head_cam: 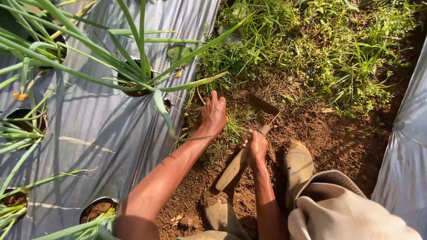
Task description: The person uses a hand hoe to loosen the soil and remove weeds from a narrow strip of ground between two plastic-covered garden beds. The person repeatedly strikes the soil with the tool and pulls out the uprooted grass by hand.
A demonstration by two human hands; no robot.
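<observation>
Crumbly brown soil (338, 142) runs between two silvery plastic sheets (102, 129). Right hand (257, 149), fingers wrapped shut, holds one wooden-handled hoe (249, 146), flat blade at twelve o'clock; left hand (213, 114) presses fingers down on one grass tuft (235, 126).
</observation>
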